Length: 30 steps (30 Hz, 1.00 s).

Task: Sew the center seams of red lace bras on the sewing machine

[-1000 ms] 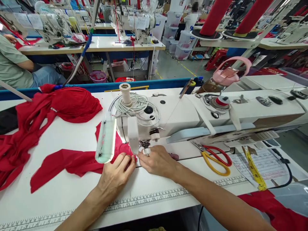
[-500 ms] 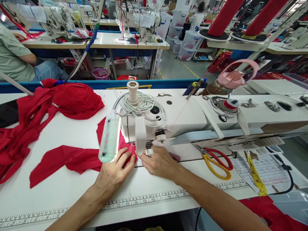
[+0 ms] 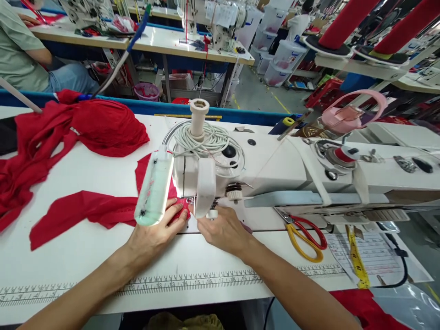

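Note:
A strip of red fabric [image 3: 84,207] lies under the head of a white sewing machine [image 3: 271,158], its end at the presser foot [image 3: 189,200]. My left hand [image 3: 156,233] rests on that strip left of the needle area, fingers somewhat spread and pressing it down. A lit, pale green lamp [image 3: 154,190] hides part of the fabric and some fingers. Just right of the needle area, my right hand [image 3: 223,230] has its fingers curled together, close to the fabric's edge. What lies between its fingertips is hidden.
Heaped red fabric [image 3: 106,128] lies at the left. Scissors [image 3: 305,233], a yellow tape measure [image 3: 357,261] and a written sheet [image 3: 381,256] are at the right. Behind the machine stands a bottle with a pink lid [image 3: 352,114]. A person [image 3: 24,55] sits at the far left.
My view has tilted down and shifted a little. The left hand has slid slightly leftward on the fabric, its fingers still on it. The right hand stays by the needle area.

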Available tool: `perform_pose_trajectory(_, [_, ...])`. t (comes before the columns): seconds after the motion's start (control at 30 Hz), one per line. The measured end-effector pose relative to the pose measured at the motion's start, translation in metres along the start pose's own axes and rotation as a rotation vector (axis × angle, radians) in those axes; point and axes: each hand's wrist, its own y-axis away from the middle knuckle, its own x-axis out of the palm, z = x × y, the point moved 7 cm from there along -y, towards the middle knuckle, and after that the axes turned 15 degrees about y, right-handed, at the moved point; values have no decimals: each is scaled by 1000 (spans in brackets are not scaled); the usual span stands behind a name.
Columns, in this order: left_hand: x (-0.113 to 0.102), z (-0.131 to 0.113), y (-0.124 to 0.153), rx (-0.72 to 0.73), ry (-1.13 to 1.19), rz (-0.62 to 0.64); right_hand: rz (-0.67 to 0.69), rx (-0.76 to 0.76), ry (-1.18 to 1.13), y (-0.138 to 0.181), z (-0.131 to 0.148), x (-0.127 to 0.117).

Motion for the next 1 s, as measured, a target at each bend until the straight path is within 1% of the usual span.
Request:
perform_pose_trajectory(0.07, [-2, -7, -5, 29, -70, 23, -35, 8, -41, 0, -1, -3])
perform_pose_trajectory(0.13, [-6, -13, -7, 52, -78, 16, -89, 1, -90, 1, -1, -7])
perform_pose_trajectory(0.23, [-11, -12, -3, -7, 72, 5, -117, -30, -110, 2, 1, -11])
perform_pose_trajectory(0.3, [-12, -9, 2, -43, 146, 5, -105, -55, -80, 2, 3, -12])
perform_pose_trajectory(0.43, [-10, -8, 8, 5, 76, 0, -65, -105, -23, 0, 7, -13])
perform_pose_trajectory(0.6, [-7, -3, 5, -1, 30, 3, -29, -59, 22, 0, 5, -9])
perform_pose_trajectory(0.8, [-4, 1, 10, -40, 43, 0, -11, -76, 36, 1, 8, -8])
perform_pose_trajectory(1.0, [0, 1, 15, -23, 33, 5, 24, -72, 98, 2, 10, -4])
